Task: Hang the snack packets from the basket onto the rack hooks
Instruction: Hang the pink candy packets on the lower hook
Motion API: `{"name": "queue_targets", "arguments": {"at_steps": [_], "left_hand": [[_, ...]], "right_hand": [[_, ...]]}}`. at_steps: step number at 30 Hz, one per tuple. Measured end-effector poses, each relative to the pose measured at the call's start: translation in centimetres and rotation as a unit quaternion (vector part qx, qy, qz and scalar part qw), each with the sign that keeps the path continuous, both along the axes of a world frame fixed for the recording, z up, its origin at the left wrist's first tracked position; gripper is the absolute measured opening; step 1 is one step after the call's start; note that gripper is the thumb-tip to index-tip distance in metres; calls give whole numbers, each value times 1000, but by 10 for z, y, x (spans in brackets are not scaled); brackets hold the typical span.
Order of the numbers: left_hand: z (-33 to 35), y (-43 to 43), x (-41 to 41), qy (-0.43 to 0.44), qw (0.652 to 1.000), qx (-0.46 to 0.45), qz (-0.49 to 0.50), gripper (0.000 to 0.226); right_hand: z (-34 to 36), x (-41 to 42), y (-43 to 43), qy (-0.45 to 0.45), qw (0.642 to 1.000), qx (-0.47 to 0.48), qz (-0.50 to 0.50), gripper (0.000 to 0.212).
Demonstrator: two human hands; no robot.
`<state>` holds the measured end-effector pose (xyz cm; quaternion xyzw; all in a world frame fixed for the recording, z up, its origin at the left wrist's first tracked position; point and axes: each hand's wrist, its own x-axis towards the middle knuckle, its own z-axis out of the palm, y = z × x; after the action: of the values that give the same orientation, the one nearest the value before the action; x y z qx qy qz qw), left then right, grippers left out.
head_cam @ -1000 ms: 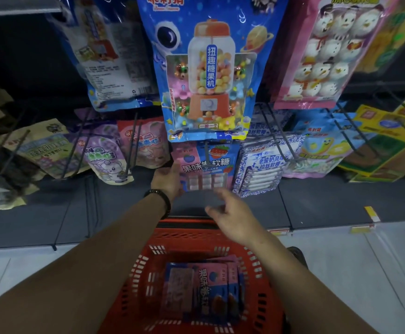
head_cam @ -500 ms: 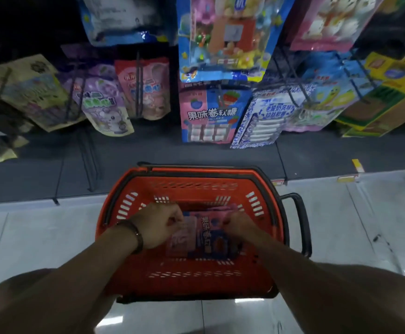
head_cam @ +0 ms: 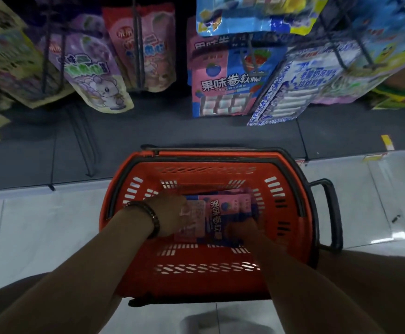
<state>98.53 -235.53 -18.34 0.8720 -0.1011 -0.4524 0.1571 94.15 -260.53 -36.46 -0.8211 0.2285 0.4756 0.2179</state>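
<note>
A red shopping basket [head_cam: 208, 157] stands on the floor below the rack. Inside it lie pink-and-blue snack packets [head_cam: 220, 213] in a small stack. Both my hands reach into the basket. My left hand [head_cam: 170, 216], with a dark bracelet on the wrist, grips the left edge of the top packet. My right hand [head_cam: 241, 229] holds its lower right corner, fingers curled. Matching pink-and-blue packets [head_cam: 225, 85] hang on a rack hook straight above the basket.
More packets hang on wire hooks: a purple one [head_cam: 93, 75], a red-pink one [head_cam: 146, 49] and a blue-white one [head_cam: 293, 92]. A dark base shelf [head_cam: 148, 133] runs under them. The basket's black handle [head_cam: 329, 213] sticks out to the right over pale floor tiles.
A second ago both hands were up at the hanging pink-and-blue packets. They came down into the basket and now hold the top packet there; my view has tilted downward.
</note>
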Motion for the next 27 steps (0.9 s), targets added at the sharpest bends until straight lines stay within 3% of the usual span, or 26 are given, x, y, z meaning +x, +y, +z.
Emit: {"name": "queue_targets", "arguments": {"at_steps": [1, 4, 8, 12, 16, 17, 19, 21, 23, 25, 27], "left_hand": [[2, -1, 2, 6, 1000, 1, 3, 36], [9, -3, 7, 8, 1000, 2, 16, 32], [16, -6, 9, -6, 1000, 3, 5, 28], [9, -2, 5, -40, 998, -12, 55, 36], [18, 6, -6, -126, 979, -80, 138, 75], [22, 6, -9, -132, 971, -108, 164, 74], [27, 6, -13, -139, 958, -154, 200, 47], [34, 5, -18, -129, 940, -203, 242, 22], [45, 3, -25, -113, 907, -270, 304, 23], [57, -1, -32, -123, 864, -326, 364, 26], [72, -5, -37, -130, 824, -356, 420, 24]], "right_hand": [[-5, 3, 5, -11, 999, 17, -35, 43], [4, 10, 12, 33, 998, 37, 41, 40], [24, 15, 14, -63, 993, 99, -26, 33], [74, 39, 16, -98, 974, 186, 81, 28], [155, 71, 10, -89, 943, 225, 229, 22], [172, 78, 6, -94, 933, 241, 250, 27], [215, 83, 0, -116, 921, 263, 261, 26], [241, 79, -11, -175, 913, 306, 206, 10], [255, 67, -24, -249, 894, 368, 58, 6], [260, 54, -35, -262, 865, 416, -99, 20], [261, 43, -36, -237, 862, 430, -122, 27]]}}
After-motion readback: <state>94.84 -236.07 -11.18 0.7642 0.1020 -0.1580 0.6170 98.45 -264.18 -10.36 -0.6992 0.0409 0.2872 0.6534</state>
